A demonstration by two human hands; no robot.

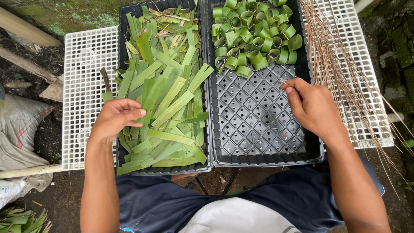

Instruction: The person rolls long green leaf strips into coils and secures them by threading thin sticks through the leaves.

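Left hand [115, 117] is closing thumb and fingers on a flat leaf strip [151, 97] in the left black tray [122, 51], its long axis running away from the person, tip toward the rolled green rings [254, 32]. Right hand [311, 105] pinches a thin stick [283, 80] over the right tray [258, 125]. Looks like pick-up; next it needs lifting clear of the pile.

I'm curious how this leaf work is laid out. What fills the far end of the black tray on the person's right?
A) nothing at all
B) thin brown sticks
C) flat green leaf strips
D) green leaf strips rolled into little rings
D: the right tray holds a heap of rolled leaf rings at its far end, while the flat leaf strips fill the left tray and the thin sticks lie on the white grid.
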